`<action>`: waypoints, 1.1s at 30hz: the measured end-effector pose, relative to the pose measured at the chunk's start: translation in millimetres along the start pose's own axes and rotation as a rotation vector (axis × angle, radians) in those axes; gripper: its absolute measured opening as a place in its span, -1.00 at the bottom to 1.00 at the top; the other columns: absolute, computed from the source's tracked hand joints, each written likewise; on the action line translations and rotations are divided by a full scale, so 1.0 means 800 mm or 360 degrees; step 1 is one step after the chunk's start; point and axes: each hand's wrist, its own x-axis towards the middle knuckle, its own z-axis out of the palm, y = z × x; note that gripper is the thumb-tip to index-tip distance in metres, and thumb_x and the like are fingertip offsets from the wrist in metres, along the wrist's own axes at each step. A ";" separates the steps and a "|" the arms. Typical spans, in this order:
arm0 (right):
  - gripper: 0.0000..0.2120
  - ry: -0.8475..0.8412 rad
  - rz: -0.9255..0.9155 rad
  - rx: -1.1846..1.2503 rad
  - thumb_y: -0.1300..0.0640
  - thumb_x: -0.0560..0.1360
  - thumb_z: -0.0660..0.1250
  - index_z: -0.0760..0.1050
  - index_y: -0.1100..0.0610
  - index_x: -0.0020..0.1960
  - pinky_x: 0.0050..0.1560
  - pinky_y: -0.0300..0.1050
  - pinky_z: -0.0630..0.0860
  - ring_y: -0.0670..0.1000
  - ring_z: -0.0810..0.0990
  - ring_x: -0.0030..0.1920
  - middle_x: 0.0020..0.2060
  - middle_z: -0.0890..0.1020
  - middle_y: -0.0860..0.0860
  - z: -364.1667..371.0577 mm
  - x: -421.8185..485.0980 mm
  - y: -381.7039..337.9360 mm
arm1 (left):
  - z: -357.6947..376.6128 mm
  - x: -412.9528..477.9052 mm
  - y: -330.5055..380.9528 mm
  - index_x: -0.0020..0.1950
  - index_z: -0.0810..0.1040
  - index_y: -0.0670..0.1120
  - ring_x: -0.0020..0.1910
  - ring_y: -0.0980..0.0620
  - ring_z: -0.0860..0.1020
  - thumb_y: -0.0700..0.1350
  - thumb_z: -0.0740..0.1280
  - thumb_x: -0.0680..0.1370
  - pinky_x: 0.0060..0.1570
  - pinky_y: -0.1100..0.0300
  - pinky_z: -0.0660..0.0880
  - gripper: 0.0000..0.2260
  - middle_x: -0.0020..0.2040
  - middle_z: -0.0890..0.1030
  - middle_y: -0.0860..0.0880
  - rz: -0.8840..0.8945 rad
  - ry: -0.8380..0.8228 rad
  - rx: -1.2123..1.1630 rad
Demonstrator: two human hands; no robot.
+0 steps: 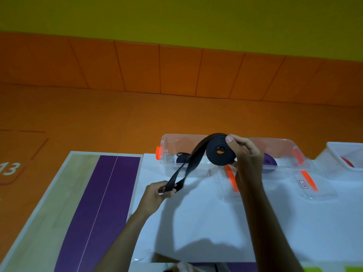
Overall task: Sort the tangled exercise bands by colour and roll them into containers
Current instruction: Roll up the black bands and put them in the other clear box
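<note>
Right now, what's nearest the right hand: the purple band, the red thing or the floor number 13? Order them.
1. Purple band, beside the right hand, in the clear box.
2. Red thing, far right, white tub.
3. Number 13, far left, on the floor.

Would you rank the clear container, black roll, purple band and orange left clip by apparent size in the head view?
1. clear container
2. black roll, though it is held nearer the camera
3. purple band, partly hidden, so unsure
4. orange clip
</note>
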 end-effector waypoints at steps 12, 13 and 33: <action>-0.91 0.0042 -0.0196 -0.0212 0.20 0.50 0.55 0.74 0.05 -0.03 -0.05 0.17 0.68 0.18 0.72 0.02 -0.13 0.76 -0.05 -0.004 -0.004 0.009 | -0.016 0.004 0.005 0.10 0.54 -0.13 -0.23 -0.11 0.74 -0.17 0.20 0.74 -0.11 -0.18 0.67 -0.86 -0.01 0.70 -0.18 -0.0301 0.0602 -0.0244; -0.92 0.0039 -0.0195 -0.0218 0.19 0.49 0.55 0.74 0.05 -0.03 -0.04 0.20 0.67 0.17 0.72 0.01 -0.12 0.76 -0.04 -0.003 -0.006 0.008 | -0.018 0.004 0.004 0.11 0.55 -0.12 -0.19 -0.11 0.74 -0.14 0.24 0.73 -0.05 -0.20 0.67 -0.88 -0.02 0.72 -0.17 -0.0347 0.0520 -0.0263; -0.78 -0.0493 -0.0512 -0.0381 0.31 0.46 0.56 0.72 0.02 -0.01 0.01 -0.05 0.67 0.10 0.74 0.04 -0.03 0.75 0.03 0.010 -0.023 0.006 | 0.002 -0.006 0.194 0.27 0.69 -0.08 0.26 -0.02 0.65 -0.22 0.52 0.55 0.31 0.03 0.56 -0.71 0.21 0.71 -0.01 0.0569 0.0125 -0.0373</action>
